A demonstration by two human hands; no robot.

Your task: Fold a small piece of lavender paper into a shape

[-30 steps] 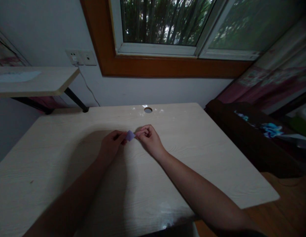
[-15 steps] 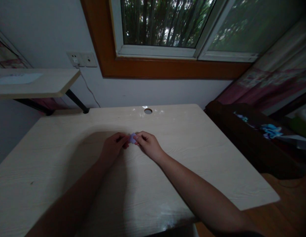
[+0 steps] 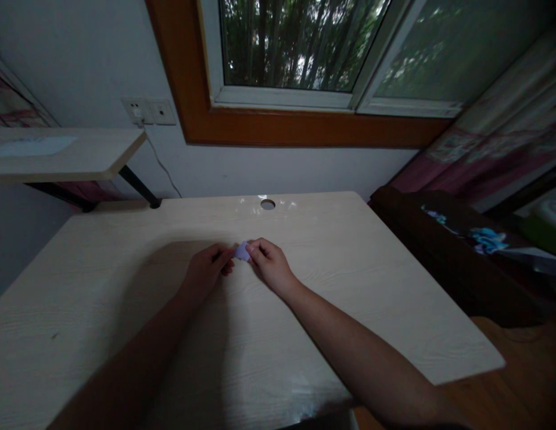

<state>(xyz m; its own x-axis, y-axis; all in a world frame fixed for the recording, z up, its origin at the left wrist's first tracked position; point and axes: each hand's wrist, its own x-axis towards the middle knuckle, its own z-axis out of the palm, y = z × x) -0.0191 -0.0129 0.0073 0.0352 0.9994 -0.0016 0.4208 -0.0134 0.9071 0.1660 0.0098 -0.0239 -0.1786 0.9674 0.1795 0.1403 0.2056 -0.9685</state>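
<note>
A small purple piece of paper (image 3: pixel 242 251) lies low over the pale wooden desk (image 3: pixel 349 286), near its middle. My left hand (image 3: pixel 207 270) pinches its left side with curled fingers. My right hand (image 3: pixel 271 264) pinches its right side, with the fingers pressed down on it. Both hands rest close together on the desk top. The paper is mostly covered by my fingertips, so its shape is hard to make out.
A round cable hole (image 3: pixel 267 204) sits at the desk's far edge. A second desk (image 3: pixel 80 155) stands higher at the left under wall sockets (image 3: pixel 149 111). A dark wooden piece of furniture (image 3: pixel 439 251) with a cloth lies to the right, below a window (image 3: pixel 295 48).
Both hands have come lower and closer together on the desk. The purple paper, held up and showing as a small triangle before, is now pressed down and largely covered by my fingers.
</note>
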